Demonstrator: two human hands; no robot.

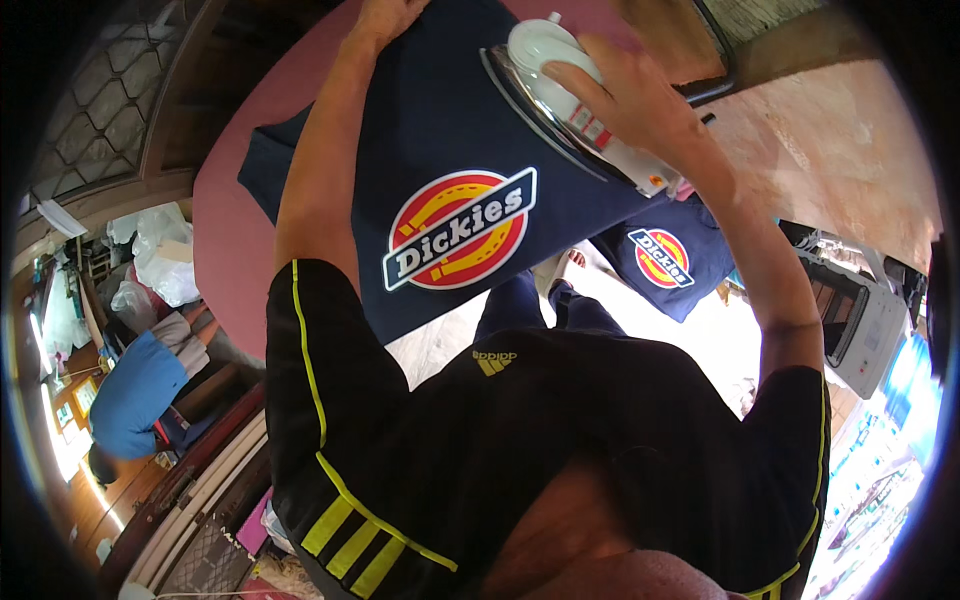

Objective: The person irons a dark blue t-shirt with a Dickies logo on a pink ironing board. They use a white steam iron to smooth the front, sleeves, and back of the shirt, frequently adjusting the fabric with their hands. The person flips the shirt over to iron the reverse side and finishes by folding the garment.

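A navy T-shirt with a round red, yellow and white print lies spread over a pink ironing board. On the shirt's right part rests a white and silver clothes iron, its flat base down on the cloth. My right hand is closed round the iron's handle, with the thumb along its near side. Beyond the print, my left hand is at the shirt's far part; the picture's top edge cuts off its fingers, so their hold is hidden.
Another navy shirt with the same print hangs below the board on the right. A white boxy appliance stands farther right. At left, a person in blue bends over near plastic bags. A metal grille stands upper left.
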